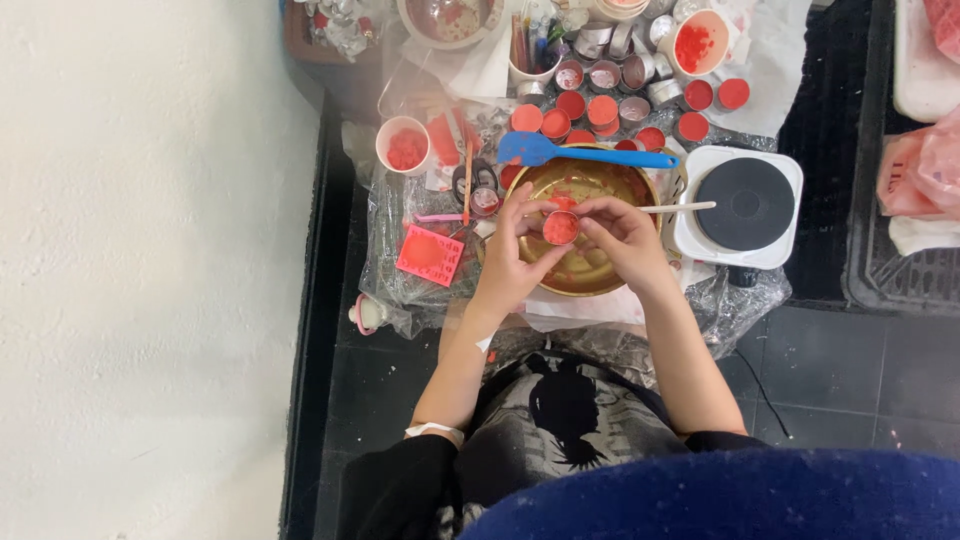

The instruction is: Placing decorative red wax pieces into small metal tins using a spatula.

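Pink plastic bag (915, 170) at right edge.

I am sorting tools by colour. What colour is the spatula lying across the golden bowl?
The spatula is blue, seen best in the head view.

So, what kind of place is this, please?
Probably a small home craft corner for candle or wax work: both hands hold a small red-filled tin over a brass bowl, beside an electric hotplate and many filled tins.

Small red-filled cup (561, 228) between 2 hands
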